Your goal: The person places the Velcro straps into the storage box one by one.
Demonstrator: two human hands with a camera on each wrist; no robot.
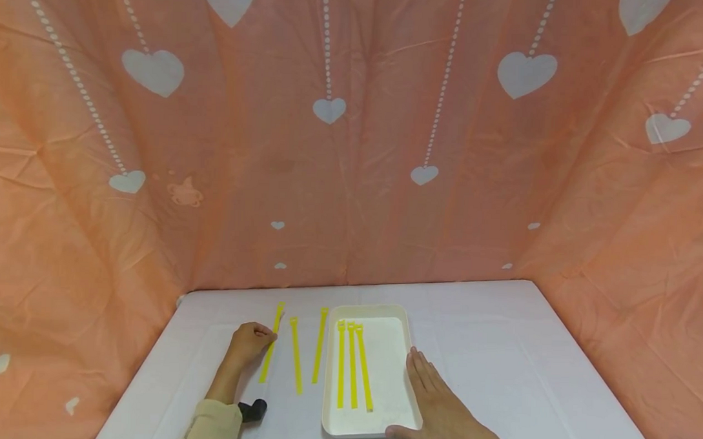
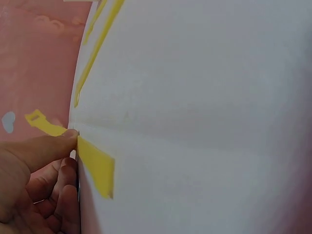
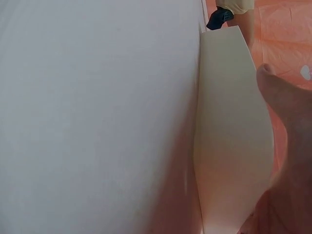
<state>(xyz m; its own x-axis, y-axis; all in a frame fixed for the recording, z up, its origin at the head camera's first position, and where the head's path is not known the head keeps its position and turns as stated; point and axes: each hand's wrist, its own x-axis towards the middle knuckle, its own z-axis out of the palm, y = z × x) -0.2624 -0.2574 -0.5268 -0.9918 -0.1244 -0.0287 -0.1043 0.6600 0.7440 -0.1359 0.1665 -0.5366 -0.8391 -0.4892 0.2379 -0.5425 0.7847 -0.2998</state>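
Observation:
My left hand (image 1: pixel 251 342) pinches a yellow hook-and-loop cable tie (image 1: pixel 267 362) between thumb and finger, left of the tray. The left wrist view shows the tie's slotted head (image 2: pixel 35 117) sticking out past the fingers and its tail (image 2: pixel 100 170) on the other side. A white rectangular tray (image 1: pixel 395 376) holds three similar ties (image 1: pixel 353 368), side by side with slotted ends away from me. Along the tray's right side rests my right hand (image 1: pixel 443 413), fingers straight, thumb at the near corner. The right wrist view shows the tray's outer wall (image 3: pixel 231 112) beside the thumb.
Two more yellow ties lie between my left hand and the tray, one (image 1: pixel 296 356) slightly slanted, the other (image 1: pixel 320 347) close by the tray's left rim. A white cloth (image 1: pixel 498 341) covers the table. Peach curtains (image 1: pixel 352 200) with white hearts enclose the back and sides.

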